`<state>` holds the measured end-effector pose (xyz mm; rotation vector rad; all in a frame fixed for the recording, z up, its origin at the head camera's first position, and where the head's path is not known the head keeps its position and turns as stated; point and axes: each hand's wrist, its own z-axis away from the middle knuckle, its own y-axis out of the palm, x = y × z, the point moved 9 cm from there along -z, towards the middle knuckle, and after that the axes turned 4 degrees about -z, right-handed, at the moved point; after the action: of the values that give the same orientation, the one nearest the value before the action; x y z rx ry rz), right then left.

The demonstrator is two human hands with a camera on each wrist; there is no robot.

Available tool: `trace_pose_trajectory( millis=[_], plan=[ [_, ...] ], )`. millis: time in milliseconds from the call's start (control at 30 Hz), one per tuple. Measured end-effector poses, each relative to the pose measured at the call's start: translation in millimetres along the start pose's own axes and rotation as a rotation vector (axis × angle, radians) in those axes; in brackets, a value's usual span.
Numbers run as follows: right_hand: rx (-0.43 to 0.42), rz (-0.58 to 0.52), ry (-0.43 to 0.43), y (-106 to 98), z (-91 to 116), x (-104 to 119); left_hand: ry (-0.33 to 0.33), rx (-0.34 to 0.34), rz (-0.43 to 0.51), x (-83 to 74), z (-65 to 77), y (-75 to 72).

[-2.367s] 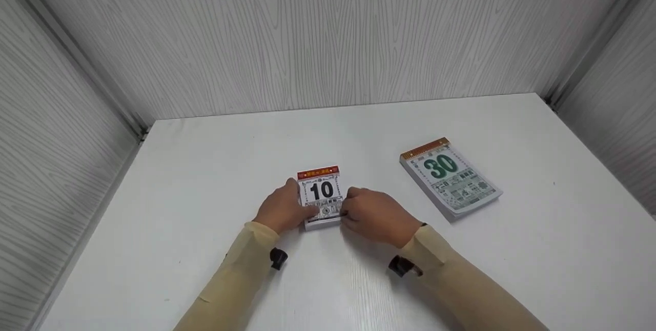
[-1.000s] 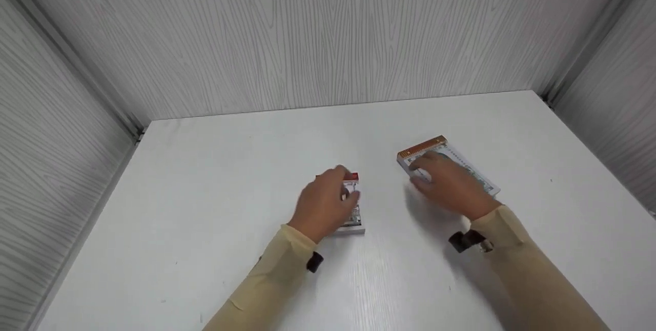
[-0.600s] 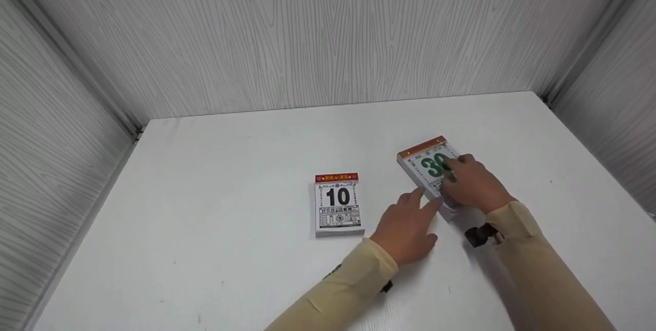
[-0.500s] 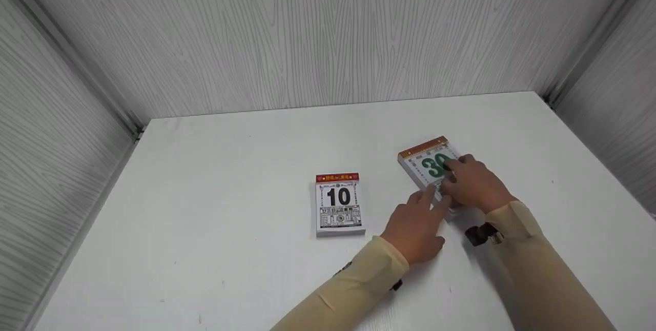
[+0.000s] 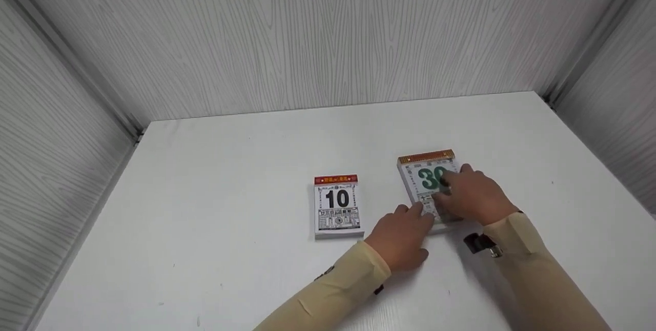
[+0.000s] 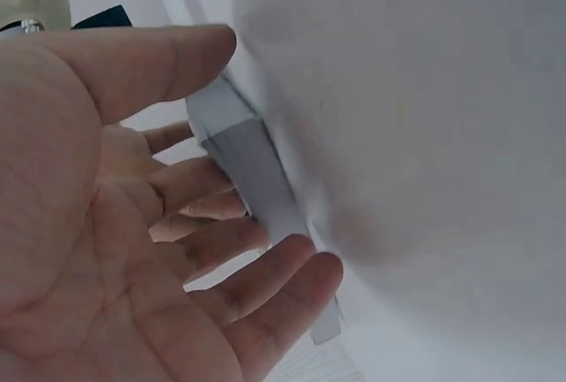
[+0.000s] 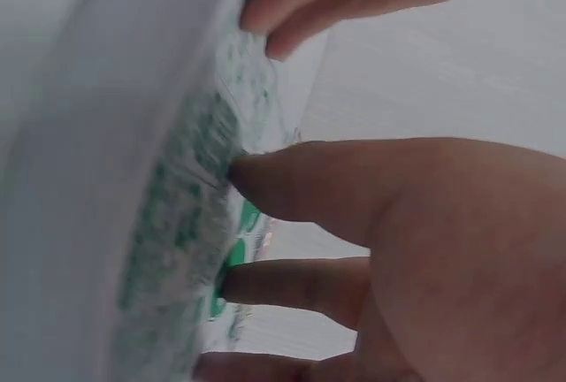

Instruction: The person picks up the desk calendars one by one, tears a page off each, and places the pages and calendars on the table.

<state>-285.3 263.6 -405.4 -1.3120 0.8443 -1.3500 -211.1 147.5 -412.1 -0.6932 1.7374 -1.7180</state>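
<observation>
A tear-off calendar [image 5: 423,187] with a green 30 and an orange-brown top strip lies on the table towards the right. My left hand [image 5: 402,236] touches its left edge, the thumb held apart, as the left wrist view also shows. From the right, my right hand [image 5: 474,195] rests fingertips on the page; its thumb [image 7: 301,174] touches the lower printed part. The right hand covers part of the number and the calendar's right edge. A smaller tear-off calendar [image 5: 338,208] with a black 10 and a red strip lies to the left, untouched.
The white table [image 5: 230,182] runs back to a pale wood-grain panel [image 5: 328,39]. Similar panels stand along the left and right sides. Both forearms wear beige sleeves, with small dark devices at the wrists.
Both hands were at the calendar marked 10, then left it and went right to the other one. The calendar marked 30 has turned to stand straighter and shifted slightly nearer.
</observation>
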Motion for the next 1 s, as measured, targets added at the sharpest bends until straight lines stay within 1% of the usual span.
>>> trace_pose_trajectory(
  millis=[100,133,200,267,333,367,400,467,567,667,733,800,867,1000],
  plan=[
    [0.04,0.007,0.003,-0.5,4.1,7.0,0.031,0.034,0.007,3.2,6.5,-0.4],
    [0.052,0.003,0.008,-0.9,4.9,8.4,0.035,0.044,0.037,5.8,7.4,-1.2],
    [0.072,-0.023,0.028,-1.1,5.4,9.6,0.022,0.048,0.136,15.3,7.7,-4.5],
    [0.065,-0.04,0.038,-2.1,4.8,11.5,-0.029,0.02,0.257,33.7,8.7,-10.9],
    [0.032,-0.07,0.022,-4.1,3.5,16.8,-0.109,-0.042,0.354,60.3,13.1,-19.9],
    [0.014,-0.089,-0.004,-4.8,2.3,21.5,-0.159,-0.076,0.379,75.3,16.7,-23.7],
    [-0.001,-0.103,-0.036,-5.0,1.1,27.3,-0.206,-0.109,0.385,90.6,21.4,-27.5],
    [-0.029,-0.134,-0.104,-4.9,-1.5,40.7,-0.312,-0.149,0.377,120.8,32.3,-31.6],
    [-0.033,-0.167,-0.181,-1.8,-6.9,60.1,-0.469,-0.155,0.362,158.8,48.3,-30.4],
    [-0.03,-0.19,-0.219,1.9,-13.7,75.4,-0.61,-0.132,0.367,185.9,61.7,-23.6],
    [-0.014,-0.222,-0.236,5.3,-17.5,84.2,-0.666,-0.115,0.39,197.1,67.0,-17.9],
    [0.013,-0.254,-0.247,10.3,-20.2,91.8,-0.689,-0.089,0.426,202.7,68.5,-12.1],
    [0.042,-0.279,-0.26,15.3,-22.0,99.2,-0.688,-0.06,0.474,204.3,67.6,-6.7],
    [0.088,-0.314,-0.267,26.3,-27.3,114.2,-0.654,-0.006,0.544,203.9,67.6,1.9]
  ],
)
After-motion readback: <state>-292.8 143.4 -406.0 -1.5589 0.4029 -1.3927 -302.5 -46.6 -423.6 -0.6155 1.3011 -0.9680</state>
